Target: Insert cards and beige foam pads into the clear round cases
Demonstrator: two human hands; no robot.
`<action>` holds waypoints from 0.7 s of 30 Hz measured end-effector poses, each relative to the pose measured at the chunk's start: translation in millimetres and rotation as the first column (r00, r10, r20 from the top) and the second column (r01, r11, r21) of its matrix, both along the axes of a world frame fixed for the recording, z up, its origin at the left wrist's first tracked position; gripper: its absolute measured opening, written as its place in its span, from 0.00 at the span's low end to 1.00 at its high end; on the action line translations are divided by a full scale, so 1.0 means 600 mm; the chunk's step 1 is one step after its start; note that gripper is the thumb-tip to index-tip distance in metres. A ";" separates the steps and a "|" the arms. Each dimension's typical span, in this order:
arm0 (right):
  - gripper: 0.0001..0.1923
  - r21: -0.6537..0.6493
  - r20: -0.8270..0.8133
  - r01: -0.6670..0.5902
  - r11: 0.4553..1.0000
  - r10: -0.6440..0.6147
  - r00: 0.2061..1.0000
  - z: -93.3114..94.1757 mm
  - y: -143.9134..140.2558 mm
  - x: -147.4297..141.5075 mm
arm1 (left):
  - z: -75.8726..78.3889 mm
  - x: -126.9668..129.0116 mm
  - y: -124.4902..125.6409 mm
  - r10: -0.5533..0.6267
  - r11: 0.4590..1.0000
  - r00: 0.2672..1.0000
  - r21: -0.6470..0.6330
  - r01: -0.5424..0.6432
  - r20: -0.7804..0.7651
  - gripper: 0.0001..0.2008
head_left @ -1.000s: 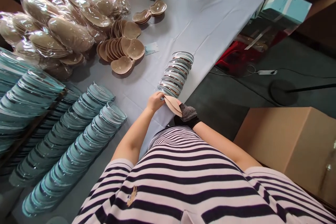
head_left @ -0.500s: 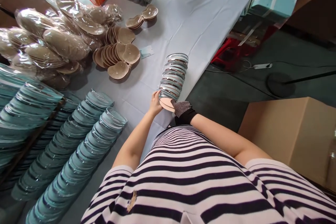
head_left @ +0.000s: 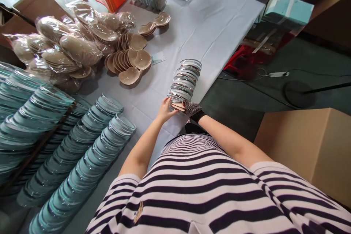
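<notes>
Head-camera view: near the centre of the frame, a leaning stack of clear round cases (head_left: 184, 81) is being steadied at its near end on the grey tablecloth (head_left: 219, 22). The left hand (head_left: 165, 109) is being pressed against the stack's lower left side, fingers partly curled around it. The right hand (head_left: 192, 109), covered by a dotted black glove, is being held against the lower right side; how far it is closed cannot be told. A beige pad (head_left: 177, 106) is being gripped between both hands at the stack's base. Long rows of teal-tinted cases (head_left: 82, 164) are lying at lower left, loose beige pads (head_left: 128, 60) above centre-left, and bagged pads (head_left: 60, 47) at upper left.
</notes>
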State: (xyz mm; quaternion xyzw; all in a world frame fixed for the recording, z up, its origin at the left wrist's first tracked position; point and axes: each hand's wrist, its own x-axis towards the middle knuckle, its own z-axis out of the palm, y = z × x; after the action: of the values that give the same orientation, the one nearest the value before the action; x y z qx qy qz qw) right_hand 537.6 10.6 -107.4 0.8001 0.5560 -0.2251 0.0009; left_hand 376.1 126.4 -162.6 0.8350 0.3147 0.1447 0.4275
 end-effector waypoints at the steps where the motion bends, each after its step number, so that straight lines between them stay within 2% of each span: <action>1: 0.22 -0.014 -0.017 0.009 1.000 -0.009 1.000 0.004 -0.004 0.001 | 0.000 -0.003 0.001 -0.017 1.000 1.000 -0.004 0.017 -0.011 0.43; 4: 0.18 -0.049 -0.053 0.068 0.997 -0.070 0.996 0.007 -0.018 0.001 | -0.001 -0.007 -0.001 -0.029 1.000 0.999 -0.002 0.029 -0.038 0.41; 7: 0.17 -0.051 -0.080 0.159 0.986 -0.162 0.983 -0.006 -0.020 -0.003 | -0.002 -0.007 -0.008 -0.001 1.000 0.999 0.007 0.001 -0.053 0.40; 10: 0.15 -0.066 -0.179 0.246 0.967 -0.254 0.950 -0.024 -0.013 -0.004 | 0.000 -0.004 -0.016 0.025 0.999 0.997 0.026 -0.024 -0.071 0.39; 13: 0.10 -0.088 -0.302 0.279 0.956 -0.292 0.907 -0.037 -0.013 0.000 | 0.005 0.001 -0.023 0.039 0.996 0.993 0.082 -0.030 -0.114 0.43; 14: 0.09 -0.106 -0.390 0.308 0.946 -0.324 0.862 -0.040 -0.016 0.001 | 0.008 0.002 -0.026 0.042 0.995 0.990 0.100 -0.029 -0.133 0.45; 15: 0.08 -0.137 -0.501 0.347 0.928 -0.367 0.784 -0.043 -0.020 0.002 | 0.010 0.003 -0.028 0.046 0.993 0.987 0.115 -0.029 -0.153 0.46; 18: 0.08 -0.259 -0.759 0.436 0.862 -0.461 0.460 -0.050 -0.033 0.000 | 0.017 0.004 -0.037 0.075 0.985 0.977 0.170 -0.041 -0.201 0.45; 19: 0.08 -0.272 -0.787 0.444 0.854 -0.463 0.409 -0.052 -0.037 0.000 | 0.020 0.003 -0.040 0.081 0.979 0.976 0.202 -0.039 -0.204 0.42; 21: 0.09 -0.241 -0.794 0.452 0.859 -0.443 0.416 -0.054 -0.040 -0.001 | 0.025 0.002 -0.045 0.048 0.962 0.982 0.275 0.003 -0.181 0.32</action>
State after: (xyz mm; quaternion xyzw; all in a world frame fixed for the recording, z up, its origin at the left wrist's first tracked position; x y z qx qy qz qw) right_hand 537.1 -13.2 -139.9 0.7153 0.2567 -0.5631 -0.3248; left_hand 377.4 99.4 -147.5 0.8923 0.3399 0.1130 0.2749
